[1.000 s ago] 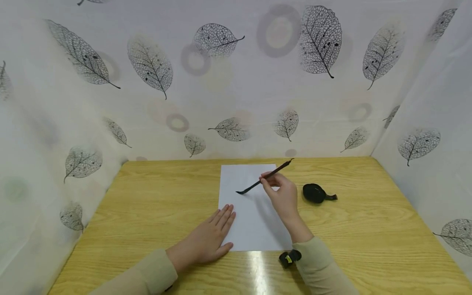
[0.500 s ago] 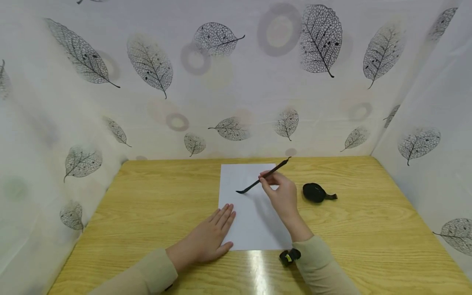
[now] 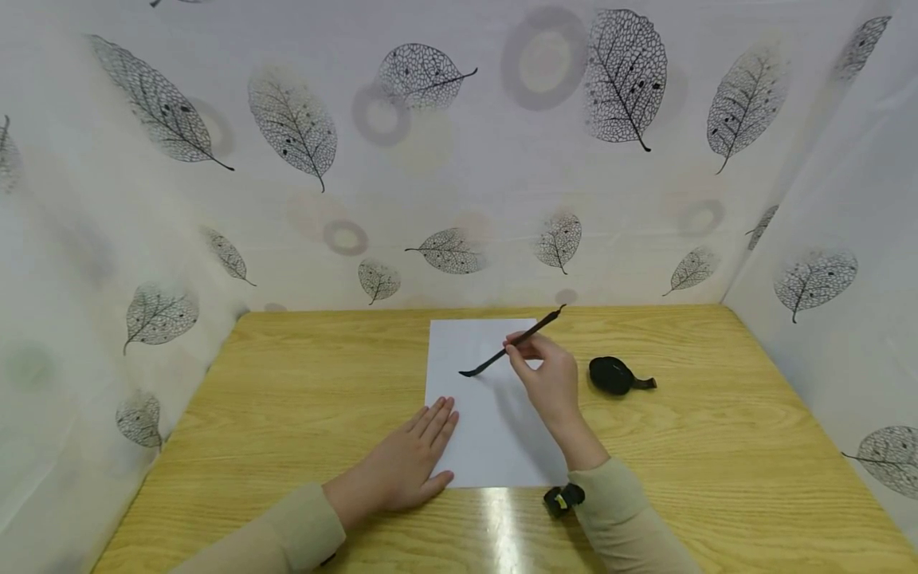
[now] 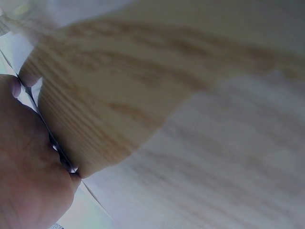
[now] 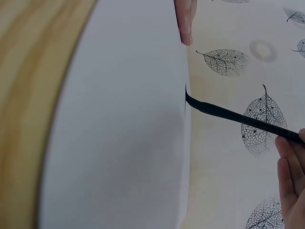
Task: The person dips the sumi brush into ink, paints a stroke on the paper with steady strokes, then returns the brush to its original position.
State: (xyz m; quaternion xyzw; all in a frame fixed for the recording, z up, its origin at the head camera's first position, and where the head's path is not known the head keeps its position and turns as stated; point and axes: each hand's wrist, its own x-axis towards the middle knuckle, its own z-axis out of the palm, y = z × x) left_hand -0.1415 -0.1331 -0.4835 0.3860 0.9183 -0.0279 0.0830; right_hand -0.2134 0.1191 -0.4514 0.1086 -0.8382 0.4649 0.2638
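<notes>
A sheet of white paper point(image 3: 495, 430) lies on the wooden table. My left hand point(image 3: 412, 462) rests on its left side with straight fingers, palm down; in the left wrist view that hand point(image 4: 33, 162) shows at the left edge. Between thumb and fingertips, my right hand point(image 3: 548, 379) pinches a dark ink brush point(image 3: 516, 341) about mid-handle. The brush leans up to the right. In the right wrist view the bent black bristle tip point(image 5: 193, 101) touches the paper. No mark is discernible on the sheet.
A small black dish point(image 3: 611, 375) with a short handle stands right of the paper. Near the right sleeve sits a black object point(image 3: 562, 500) with a yellow patch. Leaf-patterned cloth point(image 3: 488, 159) encloses the table point(image 3: 323, 383) at the back and sides.
The brush's upper end has tipped slightly to the left since the first frame, while its bristle tip stays at nearly the same spot. The left hand keeps its place.
</notes>
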